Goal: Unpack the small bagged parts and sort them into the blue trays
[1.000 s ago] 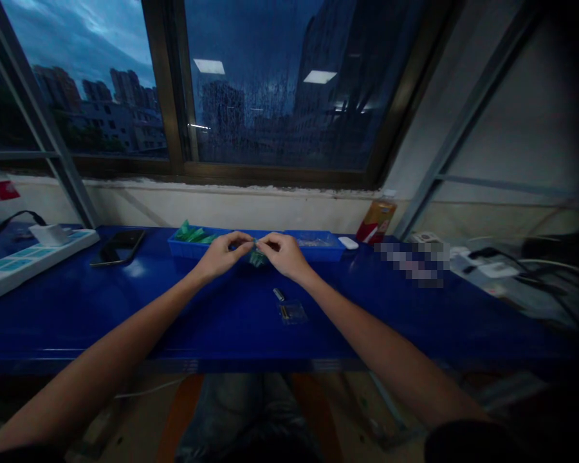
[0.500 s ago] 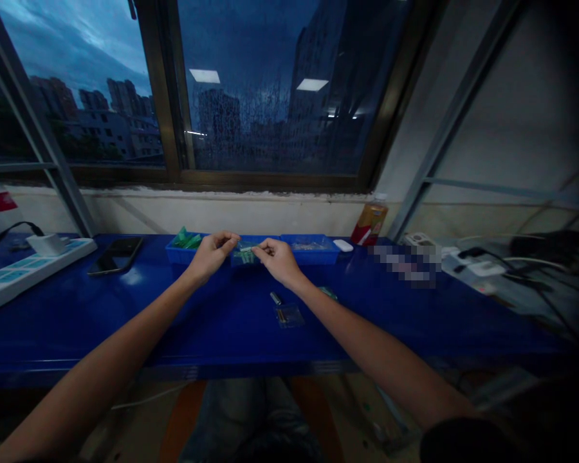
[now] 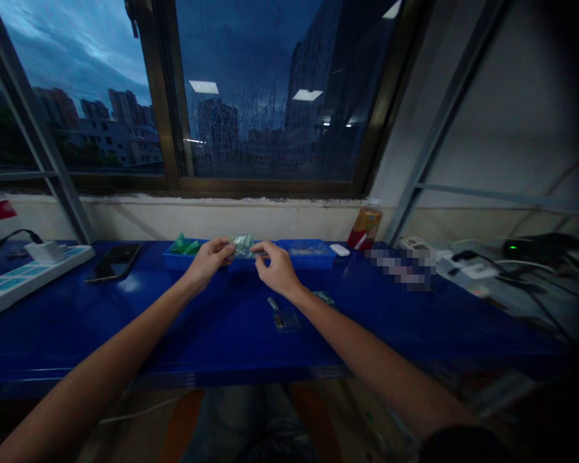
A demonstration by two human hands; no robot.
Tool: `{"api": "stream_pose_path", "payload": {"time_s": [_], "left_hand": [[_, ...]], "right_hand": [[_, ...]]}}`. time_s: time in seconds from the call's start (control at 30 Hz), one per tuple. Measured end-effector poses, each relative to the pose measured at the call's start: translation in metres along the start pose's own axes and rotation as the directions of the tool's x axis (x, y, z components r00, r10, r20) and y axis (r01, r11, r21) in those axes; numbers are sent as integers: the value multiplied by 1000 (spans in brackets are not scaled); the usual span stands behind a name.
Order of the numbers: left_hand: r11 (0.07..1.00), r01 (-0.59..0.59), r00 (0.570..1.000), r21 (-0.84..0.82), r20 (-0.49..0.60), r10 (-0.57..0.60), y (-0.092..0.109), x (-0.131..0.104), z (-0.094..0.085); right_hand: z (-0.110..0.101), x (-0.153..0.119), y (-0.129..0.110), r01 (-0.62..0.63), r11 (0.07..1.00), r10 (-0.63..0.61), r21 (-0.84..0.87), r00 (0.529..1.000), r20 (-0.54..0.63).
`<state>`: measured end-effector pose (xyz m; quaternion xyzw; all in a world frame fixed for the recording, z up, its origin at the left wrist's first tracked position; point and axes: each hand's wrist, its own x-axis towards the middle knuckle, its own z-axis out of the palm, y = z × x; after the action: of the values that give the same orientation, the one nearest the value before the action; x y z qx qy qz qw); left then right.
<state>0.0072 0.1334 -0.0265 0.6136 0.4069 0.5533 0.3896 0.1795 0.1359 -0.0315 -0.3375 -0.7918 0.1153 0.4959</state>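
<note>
Seen from the clear green-tinted packet point(image 3: 242, 244), with twelve o'clock toward the window point(image 3: 265, 96), the left hand point(image 3: 206, 262) is at about eight and the right hand point(image 3: 276, 267) at about four. The left grip is closed on the packet, which is held up in front of the middle blue tray point(image 3: 244, 263). The right grip has its fingertips at the packet's near-right side; whether they pinch it or a small piece cannot be told.

At nine, beyond the left hand, is a blue tray point(image 3: 179, 262) of green packets point(image 3: 185, 245); at three, a blue tray point(image 3: 311, 260) with small clear contents. Past that come a white case point(image 3: 339, 250) and an upright amber bottle point(image 3: 365, 226).

A small metal cylinder point(image 3: 273, 303) and a flat clear packet point(image 3: 287, 320) lie at five, near each other. A green-tinted piece point(image 3: 324, 298) is partly hidden by the right forearm.

The phone point(image 3: 113, 262) and white power strip point(image 3: 33, 280) lie farther out toward nine; cables point(image 3: 525, 276) crowd the counter point(image 3: 197, 334) toward four. The trays and wall limit reach at twelve. Bare surface opens at seven, down to the near edge.
</note>
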Motion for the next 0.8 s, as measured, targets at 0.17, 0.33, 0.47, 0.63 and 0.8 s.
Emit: {"api": "stream_pose_path", "payload": {"time_s": [0.17,0.33,0.47,0.63,0.8], "left_hand": [[830,-306,944,466,32,330,0,-3,-1],[608,-486,865,628,245,439,8,-9,0],[679,-442,892,586,208,402,-1,-3,-4],[981,66,997,182,-44,-59,-11,2,-3],[906,396,918,-149,45,-394,-1,0,-3]], "right_hand": [[8,3,13,-348,913,346,212,937,47],[8,5,13,-557,654,551,511,814,183],[8,6,13,-470,747,489,470,868,90],[11,3,15,-218,933,239,287,970,-39],[5,0,8,-21,993,30,115,997,-71]]}}
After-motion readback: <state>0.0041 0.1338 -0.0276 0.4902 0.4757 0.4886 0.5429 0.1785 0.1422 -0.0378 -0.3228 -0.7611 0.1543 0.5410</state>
